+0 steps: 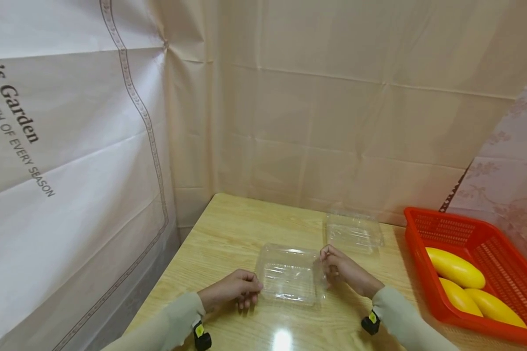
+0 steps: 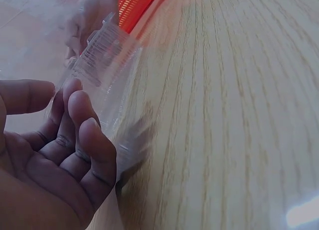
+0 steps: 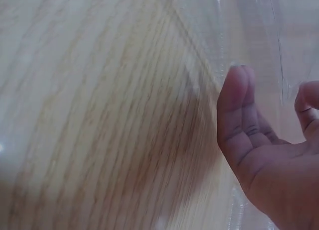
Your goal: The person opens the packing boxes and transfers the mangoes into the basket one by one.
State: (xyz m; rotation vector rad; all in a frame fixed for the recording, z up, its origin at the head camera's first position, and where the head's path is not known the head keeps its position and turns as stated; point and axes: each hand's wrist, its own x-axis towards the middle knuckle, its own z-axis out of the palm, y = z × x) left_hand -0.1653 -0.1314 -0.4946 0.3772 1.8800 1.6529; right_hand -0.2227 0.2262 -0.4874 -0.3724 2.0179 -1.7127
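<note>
A clear plastic clamshell container (image 1: pixel 290 278) sits on the wooden table in front of me, its ridged wall showing in the left wrist view. At its left edge, my left hand (image 1: pixel 234 288) pinches the plastic between thumb and fingertips, the other fingers curled below. My right hand (image 1: pixel 347 270) holds the opposite edge; in the right wrist view its fingers (image 3: pixel 237 110) lie along the clear side with the thumb apart from them. The container's rim is hard to make out there because the plastic is so transparent.
Behind and to the right stands another clear plastic container (image 1: pixel 353 231) near the table's back edge. A red basket (image 1: pixel 426 287) with several yellow mango-shaped fruits (image 1: pixel 454 268) is at the far right. Cloth curtains (image 1: pixel 307 107) hang behind and on the left.
</note>
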